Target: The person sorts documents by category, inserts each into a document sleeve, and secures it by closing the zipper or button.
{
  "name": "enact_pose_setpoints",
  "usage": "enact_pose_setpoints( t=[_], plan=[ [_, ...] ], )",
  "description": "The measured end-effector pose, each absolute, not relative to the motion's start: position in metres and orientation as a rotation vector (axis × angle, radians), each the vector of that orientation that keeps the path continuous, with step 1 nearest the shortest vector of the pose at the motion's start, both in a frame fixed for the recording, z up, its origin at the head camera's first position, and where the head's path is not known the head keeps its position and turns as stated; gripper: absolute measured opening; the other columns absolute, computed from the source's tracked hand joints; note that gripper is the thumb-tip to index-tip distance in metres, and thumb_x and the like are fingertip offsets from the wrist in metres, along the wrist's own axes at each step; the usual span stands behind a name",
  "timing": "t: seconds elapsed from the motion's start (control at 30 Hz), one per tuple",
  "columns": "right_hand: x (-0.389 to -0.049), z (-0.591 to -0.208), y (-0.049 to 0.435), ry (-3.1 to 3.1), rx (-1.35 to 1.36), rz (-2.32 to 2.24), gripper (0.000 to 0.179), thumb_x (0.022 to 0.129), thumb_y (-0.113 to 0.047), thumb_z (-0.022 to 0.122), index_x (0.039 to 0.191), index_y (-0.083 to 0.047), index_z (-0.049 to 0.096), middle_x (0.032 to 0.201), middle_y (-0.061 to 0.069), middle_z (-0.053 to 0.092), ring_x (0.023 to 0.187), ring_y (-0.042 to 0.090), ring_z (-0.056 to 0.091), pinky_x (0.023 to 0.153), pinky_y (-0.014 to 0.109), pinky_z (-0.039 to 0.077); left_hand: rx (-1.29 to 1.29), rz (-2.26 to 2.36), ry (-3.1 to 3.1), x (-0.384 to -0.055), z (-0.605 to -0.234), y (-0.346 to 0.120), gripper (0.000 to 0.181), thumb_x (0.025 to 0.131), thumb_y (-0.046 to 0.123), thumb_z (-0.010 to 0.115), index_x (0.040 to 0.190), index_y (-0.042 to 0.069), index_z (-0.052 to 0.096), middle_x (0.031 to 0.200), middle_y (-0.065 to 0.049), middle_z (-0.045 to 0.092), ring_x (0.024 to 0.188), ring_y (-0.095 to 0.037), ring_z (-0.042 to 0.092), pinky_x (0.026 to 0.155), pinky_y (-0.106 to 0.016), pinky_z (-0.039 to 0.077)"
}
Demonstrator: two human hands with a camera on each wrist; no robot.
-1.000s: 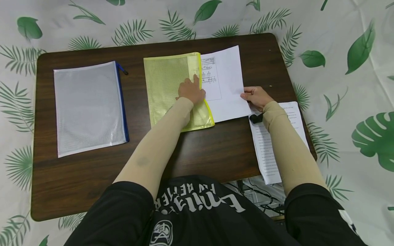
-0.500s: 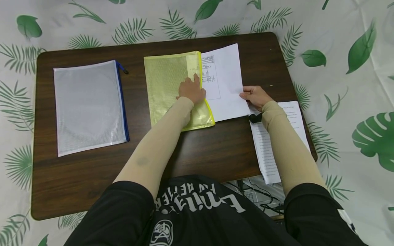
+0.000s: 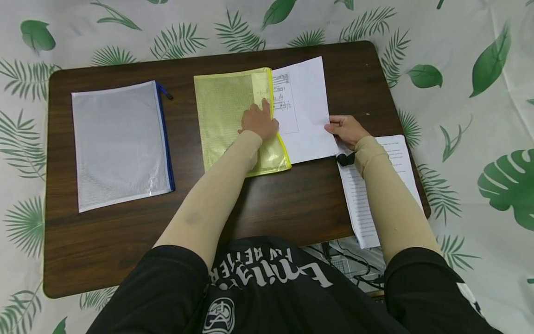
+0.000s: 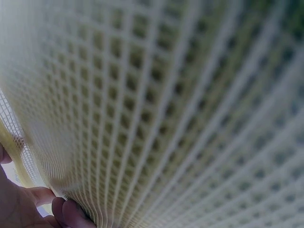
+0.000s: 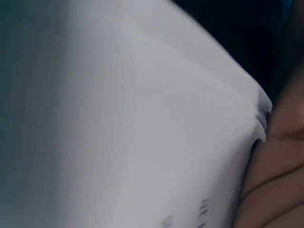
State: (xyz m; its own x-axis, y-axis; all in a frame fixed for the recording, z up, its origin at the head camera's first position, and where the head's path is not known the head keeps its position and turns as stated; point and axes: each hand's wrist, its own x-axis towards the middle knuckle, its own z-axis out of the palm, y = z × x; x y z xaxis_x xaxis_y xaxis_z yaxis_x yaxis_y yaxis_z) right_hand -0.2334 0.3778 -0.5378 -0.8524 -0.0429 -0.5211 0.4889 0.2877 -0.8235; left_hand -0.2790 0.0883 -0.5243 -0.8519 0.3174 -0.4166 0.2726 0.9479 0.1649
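A yellow mesh zipper pouch [image 3: 225, 120] lies at the middle of the table, its opening on the right. White printed paper [image 3: 306, 111] sits partly inside it and sticks out to the right. My left hand [image 3: 257, 121] is on the pouch near that opening, index finger pointing away from me. In the left wrist view, fingers [image 4: 71, 213] of this hand grip the mesh [image 4: 128, 109] by its edge. My right hand [image 3: 348, 131] pinches the right edge of the paper between thumb and fingers. The right wrist view shows the paper [image 5: 142, 109] bowed beside the palm [image 5: 273, 190].
A clear mesh pouch [image 3: 118, 148] with a blue zipper edge lies on the left of the brown table [image 3: 125, 255]. Printed sheets [image 3: 363, 204] lie under my right forearm and overhang the front edge. Cables [image 3: 359, 266] show below the table.
Both hands, the pouch and the paper keep nearly the same places. Only a slight shift of the head view shows.
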Motion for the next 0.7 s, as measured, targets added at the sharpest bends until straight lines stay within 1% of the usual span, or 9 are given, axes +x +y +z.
enact_pose_setpoints(
  t=[0.13,0.23,0.43,0.57,0.7],
  plan=[
    [-0.233,-0.5375,0.3772,2.121,0.385,-1.595,0.052,0.103,-0.011,0.057,0.151,0.004,0.043,0.094,-0.01,0.07,0.073,0.008,0.06,0.06,0.022,0.049,0.427,0.119,2.658,-0.2793,-0.525,0.0886,0.076,0.105,0.045,0.024,0.163,0.005,-0.004,0.143,-0.026,0.044,0.097,-0.027,0.053,0.079,-0.035,0.05],
    [-0.2325,-0.5367,0.3773,2.114,0.385,-1.603,0.051,0.103,-0.01,0.057,0.151,0.005,0.044,0.093,-0.01,0.071,0.071,0.008,0.059,0.059,0.022,0.048,0.43,0.113,2.661,-0.28,-0.5267,0.0889,0.076,0.105,0.045,0.024,0.163,0.004,-0.003,0.143,-0.026,0.045,0.096,-0.027,0.053,0.078,-0.035,0.05],
    [-0.2326,-0.5348,0.3775,2.095,0.391,-1.615,0.052,0.103,-0.009,0.057,0.151,0.005,0.042,0.092,-0.011,0.07,0.071,0.008,0.058,0.059,0.022,0.047,0.422,0.122,2.653,-0.2836,-0.5324,0.0907,0.077,0.104,0.046,0.024,0.162,0.005,-0.006,0.145,-0.026,0.043,0.103,-0.029,0.053,0.083,-0.036,0.048],
    [-0.234,-0.535,0.3777,2.107,0.39,-1.589,0.052,0.103,-0.008,0.057,0.151,0.006,0.041,0.092,-0.012,0.069,0.075,0.007,0.06,0.062,0.021,0.049,0.418,0.129,2.644,-0.2854,-0.5344,0.0909,0.077,0.104,0.046,0.023,0.162,0.006,-0.008,0.146,-0.026,0.041,0.105,-0.03,0.052,0.083,-0.036,0.048],
    [-0.234,-0.5332,0.3763,2.141,0.373,-1.553,0.051,0.103,-0.008,0.056,0.15,0.006,0.042,0.095,-0.012,0.068,0.079,0.005,0.06,0.066,0.02,0.05,0.415,0.157,2.636,-0.2856,-0.5331,0.0898,0.077,0.104,0.046,0.023,0.162,0.006,-0.008,0.148,-0.026,0.04,0.109,-0.032,0.052,0.085,-0.036,0.048]
  ],
)
